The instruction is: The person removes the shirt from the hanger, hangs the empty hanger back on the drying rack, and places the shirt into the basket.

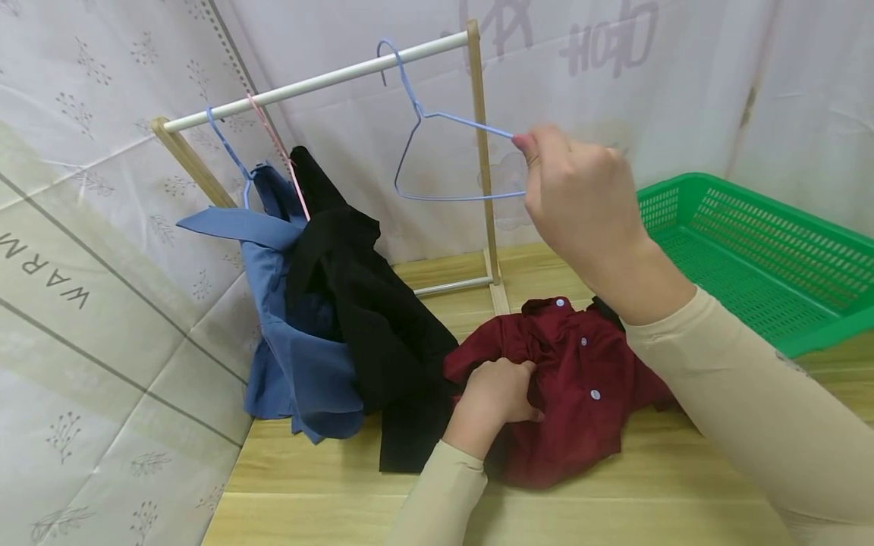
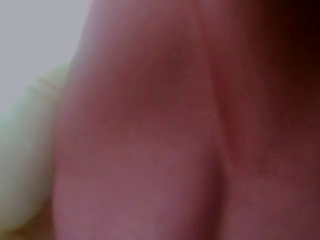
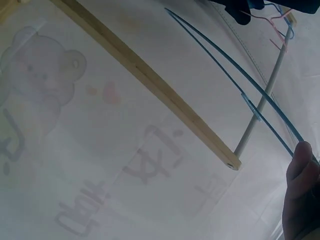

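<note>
Rail (image 1: 314, 83) gap lying between pink hanger (image 1: 281, 146) and held blue hanger (image 1: 444, 199).
Black garment (image 1: 382, 303) is crowding underneath; wooden post (image 1: 482, 152) is blocking right end.

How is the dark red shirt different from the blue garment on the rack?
The red shirt lies bunched on the table; the blue garment hangs from a hanger. The left hand touches the red shirt, while no hand touches the blue garment. Both are plain-coloured cloth.
</note>
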Demonstrator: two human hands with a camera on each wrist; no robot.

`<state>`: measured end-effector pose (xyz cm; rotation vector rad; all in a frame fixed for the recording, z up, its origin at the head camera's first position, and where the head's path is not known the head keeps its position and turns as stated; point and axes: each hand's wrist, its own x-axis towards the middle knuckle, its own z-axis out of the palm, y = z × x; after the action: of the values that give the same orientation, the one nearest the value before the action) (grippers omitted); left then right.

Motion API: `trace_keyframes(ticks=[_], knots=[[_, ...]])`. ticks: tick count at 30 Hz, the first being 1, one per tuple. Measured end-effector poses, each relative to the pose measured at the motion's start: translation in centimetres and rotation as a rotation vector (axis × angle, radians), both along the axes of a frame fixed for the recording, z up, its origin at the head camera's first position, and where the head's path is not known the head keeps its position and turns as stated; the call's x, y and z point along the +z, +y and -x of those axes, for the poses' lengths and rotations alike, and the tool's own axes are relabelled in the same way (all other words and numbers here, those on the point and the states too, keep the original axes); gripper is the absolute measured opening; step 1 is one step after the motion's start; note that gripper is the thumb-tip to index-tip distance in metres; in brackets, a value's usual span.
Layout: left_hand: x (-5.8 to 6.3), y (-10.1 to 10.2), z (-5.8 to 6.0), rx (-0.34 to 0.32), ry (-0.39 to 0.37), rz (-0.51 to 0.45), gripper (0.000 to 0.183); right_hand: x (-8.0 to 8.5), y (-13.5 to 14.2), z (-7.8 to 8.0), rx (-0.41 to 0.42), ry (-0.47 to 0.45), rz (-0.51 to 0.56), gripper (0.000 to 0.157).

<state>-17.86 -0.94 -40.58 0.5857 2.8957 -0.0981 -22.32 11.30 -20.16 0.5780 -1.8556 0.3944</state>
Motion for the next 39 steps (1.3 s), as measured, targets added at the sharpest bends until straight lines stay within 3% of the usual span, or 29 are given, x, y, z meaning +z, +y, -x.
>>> trace_keyframes(ticks=[10,17,24,31,35,39], knots=[[0.0,0.0,-0.1,0.005,0.005,-0.009,0.067,-2.1,0.2,-0.6,0.002,-0.101,-0.036,0.038],[0.0,0.1,-0.1,0.013,0.002,-0.007,0.067,-3.0,-0.3,-0.8,0.071,-0.171,-0.084,0.027],[-0.2,0.2,0.0,0.014,0.003,-0.006,0.069,-3.1,-0.5,-1.2,0.091,-0.194,-0.105,0.025],[-0.4,0.1,-0.2,0.027,-0.005,-0.015,0.069,-2.7,-0.1,-2.2,0.039,-0.257,-0.126,0.022],[0.3,-0.3,-0.7,0.085,-0.046,-0.013,0.077,-2.9,0.5,-3.4,0.007,-0.324,-0.191,0.019],[1.7,-1.0,-1.6,0.129,-0.063,-0.016,0.090,-3.7,1.6,-4.4,-0.005,-0.395,-0.295,0.015]])
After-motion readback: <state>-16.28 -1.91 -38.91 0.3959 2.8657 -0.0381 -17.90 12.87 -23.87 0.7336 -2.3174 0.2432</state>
